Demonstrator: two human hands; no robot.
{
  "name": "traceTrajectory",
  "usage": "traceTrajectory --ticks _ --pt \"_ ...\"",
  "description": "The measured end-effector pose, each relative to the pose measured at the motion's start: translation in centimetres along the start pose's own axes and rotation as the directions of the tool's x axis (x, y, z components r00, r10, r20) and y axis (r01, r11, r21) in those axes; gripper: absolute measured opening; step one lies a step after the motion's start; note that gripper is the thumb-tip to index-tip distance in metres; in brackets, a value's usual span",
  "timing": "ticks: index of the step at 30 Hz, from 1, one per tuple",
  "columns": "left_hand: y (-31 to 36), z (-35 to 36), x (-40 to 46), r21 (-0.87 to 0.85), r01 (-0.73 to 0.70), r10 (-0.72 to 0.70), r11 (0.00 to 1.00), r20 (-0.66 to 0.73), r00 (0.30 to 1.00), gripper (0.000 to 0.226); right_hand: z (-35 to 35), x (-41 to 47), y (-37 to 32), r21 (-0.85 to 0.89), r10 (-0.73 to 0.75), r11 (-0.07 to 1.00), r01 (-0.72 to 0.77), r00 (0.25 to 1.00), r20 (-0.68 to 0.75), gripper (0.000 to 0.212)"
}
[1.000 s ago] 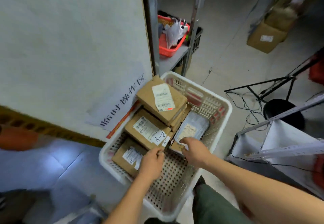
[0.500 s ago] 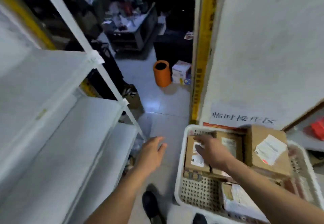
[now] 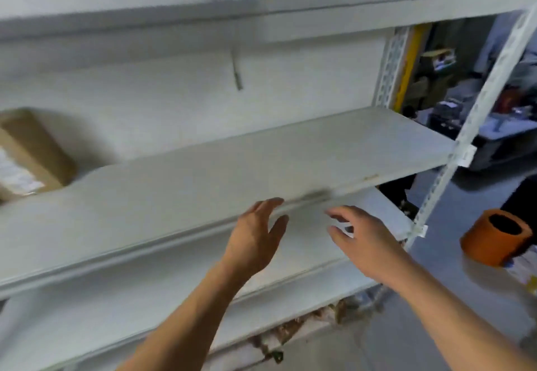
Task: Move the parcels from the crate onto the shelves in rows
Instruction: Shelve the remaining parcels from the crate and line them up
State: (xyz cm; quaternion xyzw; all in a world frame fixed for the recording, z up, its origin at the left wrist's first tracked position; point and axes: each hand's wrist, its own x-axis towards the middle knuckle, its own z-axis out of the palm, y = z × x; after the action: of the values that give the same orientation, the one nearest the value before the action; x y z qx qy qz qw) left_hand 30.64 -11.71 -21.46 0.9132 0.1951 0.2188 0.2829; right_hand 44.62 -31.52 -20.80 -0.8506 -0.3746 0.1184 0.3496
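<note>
White shelves are filling the view, both hands hovering spread and holding nothing by the front edge, the lone parcel sitting far left, nearer the left hand.

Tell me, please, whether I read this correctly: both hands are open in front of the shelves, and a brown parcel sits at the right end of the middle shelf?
Not quite. The head view shows the brown parcel at the left end of the middle shelf, not the right. Both the left hand and the right hand are indeed open before the shelves.
</note>
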Motion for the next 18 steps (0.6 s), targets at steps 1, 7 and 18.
traceTrajectory --ticks 1,7,18 --pt "-1.5 -2.2 0.0 0.011 0.024 -0.023 1.000 -0.045 0.999 0.039 1.0 1.2 -2.3 0.023 -0.039 0.999 0.038 0.999 0.011 0.038" --pt "-10.0 -12.5 -2.1 0.029 0.200 -0.186 0.979 -0.249 0.950 0.042 8.9 8.3 -13.4 0.082 -0.257 0.964 0.252 0.964 0.060 0.034" --pt "-19.8 -23.3 -6.5 -0.054 0.490 -0.449 0.870 -0.499 0.741 0.048 21.6 17.4 -27.0 0.148 -0.498 0.867 0.476 0.821 0.279 0.036"
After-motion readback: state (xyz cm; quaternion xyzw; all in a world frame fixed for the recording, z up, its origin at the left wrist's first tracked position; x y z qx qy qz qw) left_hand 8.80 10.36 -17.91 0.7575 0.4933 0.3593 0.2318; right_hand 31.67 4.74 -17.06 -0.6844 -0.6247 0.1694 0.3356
